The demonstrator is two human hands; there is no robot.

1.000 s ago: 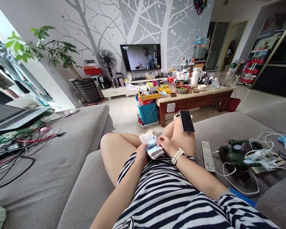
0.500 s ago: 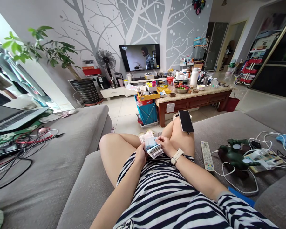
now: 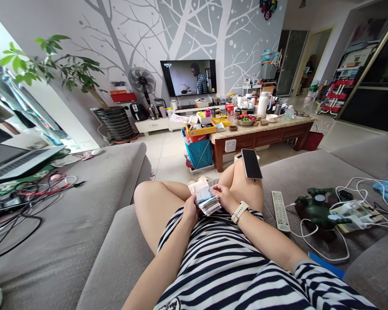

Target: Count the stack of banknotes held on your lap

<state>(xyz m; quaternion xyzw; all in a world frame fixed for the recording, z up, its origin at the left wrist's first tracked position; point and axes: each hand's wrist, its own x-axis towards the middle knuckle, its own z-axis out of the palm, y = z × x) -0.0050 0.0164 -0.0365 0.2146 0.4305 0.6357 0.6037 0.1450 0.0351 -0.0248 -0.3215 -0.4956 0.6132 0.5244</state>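
Observation:
Over my lap I hold a stack of banknotes (image 3: 209,206), with bluish and pinkish notes at the top and pale edges fanned toward me. My left hand (image 3: 190,209) is closed around the stack's left side, its thumb lying on the notes. My right hand (image 3: 224,197) pinches the upper right edge of a bluish note between thumb and fingers; some fingertips are hidden behind the paper. A pale watch (image 3: 240,212) is on my right wrist. On my right knee rests a smartphone (image 3: 251,164) with a dark screen.
On the sofa (image 3: 123,241) to my right lie a remote control (image 3: 280,211), a dark green figure (image 3: 317,210) and a power strip (image 3: 355,217) with white cables. Black cables (image 3: 22,215) and a laptop (image 3: 16,159) are at left. Ahead stands a cluttered coffee table (image 3: 265,137).
The view has shifted very slightly. Both hands stay on the banknotes in almost the same place, with only a small movement of the top notes.

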